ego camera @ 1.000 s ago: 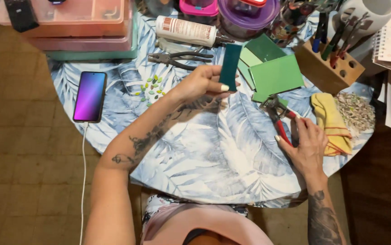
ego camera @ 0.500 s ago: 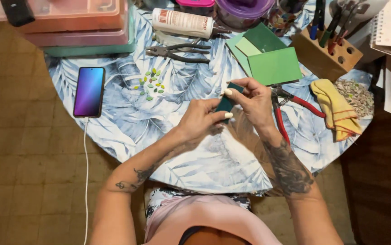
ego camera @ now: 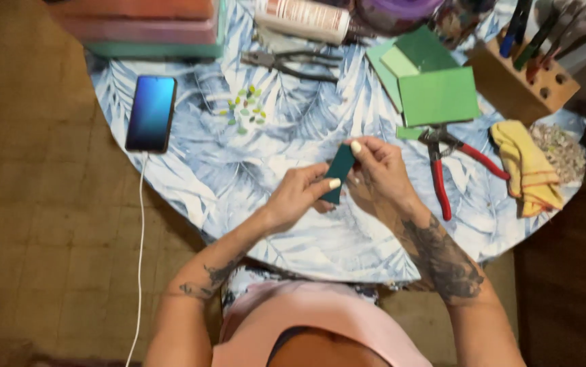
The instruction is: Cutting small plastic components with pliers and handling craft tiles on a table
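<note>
Holding a dark teal strip (ego camera: pixel 340 171), both hands, left hand (ego camera: pixel 300 196) and right hand (ego camera: pixel 378 171), clenched it just left of the red-handled nippers (ego camera: pixel 440 178); strip whole, nippers untouched.

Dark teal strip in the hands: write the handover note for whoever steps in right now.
Left hand: pinches the lower end of the dark teal strip.
Right hand: pinches its upper end; the strip is held tilted above the leaf-print tablecloth.
Red-handled pliers lie on the cloth just right of the hands, in neither hand.
Green sheets are stacked beyond the pliers; small green pieces lie scattered near the phone.
Done: some small pieces lie on the cloth. Left: the strip looks whole.
</note>
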